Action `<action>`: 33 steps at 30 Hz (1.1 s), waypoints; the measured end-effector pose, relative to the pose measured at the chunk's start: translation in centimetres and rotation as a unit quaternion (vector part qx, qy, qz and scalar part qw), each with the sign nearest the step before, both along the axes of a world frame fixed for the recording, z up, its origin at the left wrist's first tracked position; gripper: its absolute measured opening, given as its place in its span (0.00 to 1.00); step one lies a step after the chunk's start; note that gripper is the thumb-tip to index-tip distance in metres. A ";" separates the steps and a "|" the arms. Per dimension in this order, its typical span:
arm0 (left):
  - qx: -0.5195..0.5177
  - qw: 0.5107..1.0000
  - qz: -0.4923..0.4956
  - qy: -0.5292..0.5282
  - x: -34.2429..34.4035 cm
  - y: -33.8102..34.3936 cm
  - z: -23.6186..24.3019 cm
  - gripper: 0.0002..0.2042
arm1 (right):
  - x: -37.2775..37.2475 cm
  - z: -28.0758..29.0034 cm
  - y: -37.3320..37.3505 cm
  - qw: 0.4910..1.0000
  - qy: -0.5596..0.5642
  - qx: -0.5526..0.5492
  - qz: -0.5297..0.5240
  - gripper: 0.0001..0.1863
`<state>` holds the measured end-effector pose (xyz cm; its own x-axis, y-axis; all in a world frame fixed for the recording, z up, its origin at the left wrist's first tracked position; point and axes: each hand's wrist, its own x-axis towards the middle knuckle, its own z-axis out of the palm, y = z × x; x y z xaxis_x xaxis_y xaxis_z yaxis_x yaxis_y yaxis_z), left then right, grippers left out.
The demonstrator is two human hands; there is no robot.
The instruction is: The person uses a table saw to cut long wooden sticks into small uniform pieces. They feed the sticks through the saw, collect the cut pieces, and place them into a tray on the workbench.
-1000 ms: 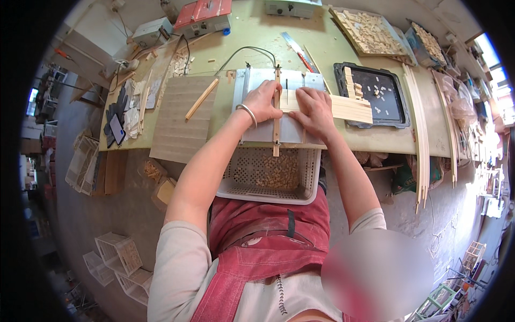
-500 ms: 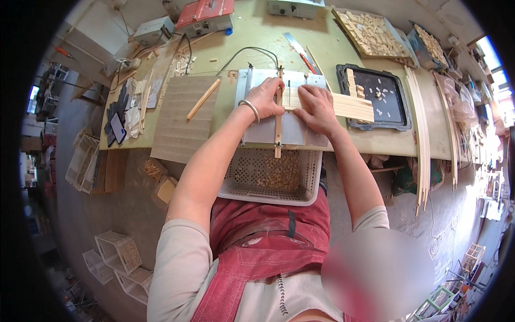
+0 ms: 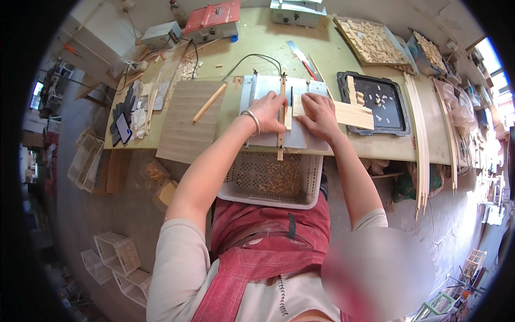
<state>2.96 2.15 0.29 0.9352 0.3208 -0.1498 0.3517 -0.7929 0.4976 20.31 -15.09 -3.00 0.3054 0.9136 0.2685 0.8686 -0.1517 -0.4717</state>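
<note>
Pale-green counter [image 3: 257, 40], scattered with wood scraps [image 3: 190, 68], carries a metal plate [image 3: 301, 139] where flat wooden strips [image 3: 351, 114] lie side by side, their right end reaching to the black tray [image 3: 397, 130]. My right hand [image 3: 320, 115] clasps the strips; my left hand [image 3: 266, 112], apart from it, bends over the guide bar [image 3: 280, 144] beside a small wooden piece [image 3: 288, 121], its grip impossible to tell. Good work here, I judge, means strips held flat and square, fingertips clear of the dark slit [image 3: 292, 101]
</note>
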 end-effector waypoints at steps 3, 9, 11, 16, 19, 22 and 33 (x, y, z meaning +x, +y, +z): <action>-0.113 0.990 -0.072 0.042 -2.2 -1.0 1.6 0.25 | -1.3 0.0 -2.3 1.000 0.002 0.003 0.014 0.35; -0.196 0.979 0.030 -0.039 -3.2 -1.5 -0.7 0.20 | -4.3 0.4 -5.3 0.998 0.002 0.025 0.049 0.37; -0.144 0.987 0.032 -0.065 -3.2 -2.4 -1.3 0.26 | -5.2 0.5 -5.1 0.998 0.015 0.037 0.046 0.34; -0.083 0.992 0.016 -0.097 -3.2 -2.9 -1.9 0.35 | -6.1 0.3 -4.0 0.996 0.056 0.053 0.035 0.29; -0.072 0.993 0.016 -0.091 -2.9 -3.0 -1.7 0.34 | -5.7 -0.4 -3.8 0.996 0.069 0.042 0.044 0.31; -0.081 0.995 0.029 -0.053 -3.1 -3.1 -1.1 0.33 | -5.2 0.5 -5.1 0.999 0.019 0.033 0.011 0.36; -0.106 0.992 0.043 -0.059 -3.0 -3.3 -0.3 0.31 | -2.0 0.4 -8.0 1.000 -0.009 -0.015 -0.011 0.32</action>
<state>-0.09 -1.14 0.00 0.9206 0.3738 -0.1129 0.3429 -0.6355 0.6918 18.34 -23.10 -2.65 0.3217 0.9143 0.2462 0.8727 -0.1854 -0.4517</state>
